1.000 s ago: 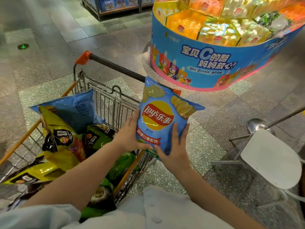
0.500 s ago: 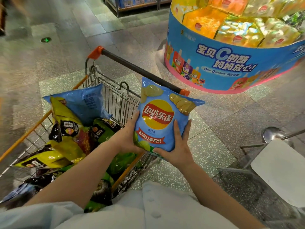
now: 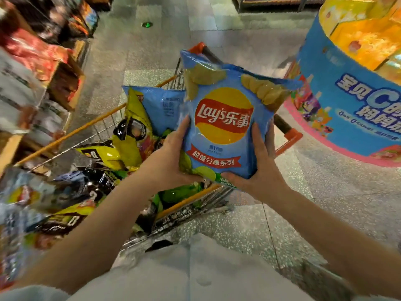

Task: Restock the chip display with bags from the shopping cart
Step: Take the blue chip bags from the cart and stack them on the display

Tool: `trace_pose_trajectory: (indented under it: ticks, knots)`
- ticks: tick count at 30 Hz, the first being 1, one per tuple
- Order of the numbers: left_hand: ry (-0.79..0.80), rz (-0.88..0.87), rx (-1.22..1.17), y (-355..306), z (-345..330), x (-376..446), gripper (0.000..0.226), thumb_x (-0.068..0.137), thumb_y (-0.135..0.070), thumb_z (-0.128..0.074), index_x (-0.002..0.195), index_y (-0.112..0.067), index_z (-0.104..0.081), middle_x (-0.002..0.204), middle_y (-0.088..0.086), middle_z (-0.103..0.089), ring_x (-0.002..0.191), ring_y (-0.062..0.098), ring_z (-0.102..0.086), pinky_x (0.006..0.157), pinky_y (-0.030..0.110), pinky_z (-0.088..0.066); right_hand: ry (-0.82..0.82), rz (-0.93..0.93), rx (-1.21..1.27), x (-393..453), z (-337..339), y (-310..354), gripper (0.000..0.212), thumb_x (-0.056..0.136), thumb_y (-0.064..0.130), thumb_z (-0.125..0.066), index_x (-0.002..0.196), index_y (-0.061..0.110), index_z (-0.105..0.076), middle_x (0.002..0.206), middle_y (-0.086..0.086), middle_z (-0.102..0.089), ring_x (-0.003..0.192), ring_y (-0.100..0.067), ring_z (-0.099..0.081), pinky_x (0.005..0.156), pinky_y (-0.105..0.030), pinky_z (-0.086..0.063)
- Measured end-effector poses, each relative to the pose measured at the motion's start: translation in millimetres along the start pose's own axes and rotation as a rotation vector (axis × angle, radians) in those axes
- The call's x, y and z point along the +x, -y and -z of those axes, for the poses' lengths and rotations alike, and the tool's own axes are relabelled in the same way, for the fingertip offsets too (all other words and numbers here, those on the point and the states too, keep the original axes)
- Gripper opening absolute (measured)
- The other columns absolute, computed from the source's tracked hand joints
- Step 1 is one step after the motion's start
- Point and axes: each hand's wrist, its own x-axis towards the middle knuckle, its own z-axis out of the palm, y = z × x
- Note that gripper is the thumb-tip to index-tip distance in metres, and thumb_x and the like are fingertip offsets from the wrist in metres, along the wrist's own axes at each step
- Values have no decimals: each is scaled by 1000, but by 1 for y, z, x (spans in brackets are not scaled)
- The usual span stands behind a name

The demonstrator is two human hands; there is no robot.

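Observation:
A light-blue Lay's chip bag (image 3: 225, 118) stands upright in front of me, above the near right corner of the shopping cart (image 3: 191, 200). My left hand (image 3: 171, 157) grips its lower left edge and my right hand (image 3: 258, 164) grips its lower right edge, thumbs on the front. The wire cart holds several more chip bags: a blue one (image 3: 160, 107), yellow ones (image 3: 130, 135), dark ones and green ones. The chip display (image 3: 32, 68) runs along the left edge, blurred, with red and dark bags on its shelves.
A round blue promotional stand (image 3: 347, 109) with yellow and orange packs on top stands at the right. Grey tiled floor (image 3: 325, 203) lies between it and the cart. The cart's orange-tipped handle (image 3: 284, 127) is partly hidden behind the held bag.
My view has swung left, bringing the chip shelves into sight at the left edge. Both hands have kept hold of the blue bag and raised it slightly. The white chair at the right has left the view.

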Motion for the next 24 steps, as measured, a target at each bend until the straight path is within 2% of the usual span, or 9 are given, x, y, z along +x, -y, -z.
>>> trace_pose_trajectory:
  ticks: [3, 6, 11, 13, 15, 17, 19, 22, 24]
  knots:
    - [-85, 44, 36, 6, 10, -26, 130, 53, -63, -73, 123, -65, 36, 160, -5, -12, 144, 16, -25, 112, 43, -36, 148, 33, 61, 14, -5, 14, 105, 73, 33, -78, 145, 28, -2, 151, -8, 13, 128, 28, 12, 97, 9, -13]
    - [-159, 107, 6, 11, 21, -54, 133, 56, -68, -77, 127, -64, 35, 160, -3, -16, 143, 20, -30, 110, 52, -37, 262, 101, 89, 25, -13, 33, 103, 72, 16, -83, 140, 27, -6, 151, -10, 12, 119, 37, 10, 91, 12, -13]
    - [-277, 243, 14, 8, 40, -125, 125, 45, -85, -63, 122, -70, 34, 158, 2, -21, 129, 30, -49, 97, 55, -48, 397, 202, 153, 33, -48, 72, 104, 72, 35, -79, 143, 36, -2, 158, -15, 11, 133, 20, 19, 98, 8, -9]
    - [-339, 290, -10, 8, 43, -161, 126, 42, -94, -58, 125, -69, 33, 158, 0, -19, 129, 29, -50, 97, 54, -48, 482, 215, 217, 32, -64, 94, 106, 73, 36, -78, 141, 45, 2, 158, -5, 16, 132, 21, 20, 95, 9, -12]
    - [-413, 343, -12, 10, 45, -201, 127, 40, -95, -58, 125, -69, 32, 158, 0, -22, 129, 27, -49, 97, 53, -48, 573, 245, 235, 25, -83, 117, 109, 70, 46, -78, 141, 57, 5, 156, 12, 21, 139, 8, 21, 100, 6, -14]
    - [-502, 405, 21, 11, 45, -245, 125, 43, -89, -62, 123, -71, 33, 156, 2, -26, 128, 27, -50, 96, 52, -49, 670, 281, 247, 16, -105, 144, 109, 68, 48, -77, 141, 56, 5, 156, 16, 20, 142, 0, 22, 100, 5, -13]
    - [-585, 443, 12, 12, 44, -292, 126, 47, -89, -63, 128, -67, 31, 158, 1, -22, 133, 26, -46, 97, 53, -48, 771, 314, 260, 3, -129, 175, 104, 68, 45, -72, 139, 51, 4, 158, 12, 17, 139, 7, 23, 97, 9, -8]
    - [-677, 508, -10, 15, 40, -366, 128, 51, -90, -62, 135, -60, 30, 161, -1, -15, 139, 26, -38, 102, 56, -44, 905, 351, 282, -25, -165, 224, 101, 68, 46, -71, 136, 54, 3, 158, 13, 18, 137, 13, 22, 92, 12, -9]
    - [-747, 566, -21, 12, 34, -414, 129, 52, -89, -64, 137, -59, 29, 160, 1, -17, 138, 26, -39, 102, 57, -43, 989, 398, 301, -47, -187, 254, 101, 68, 45, -71, 136, 53, 3, 157, 16, 20, 134, 17, 23, 98, 7, -10]
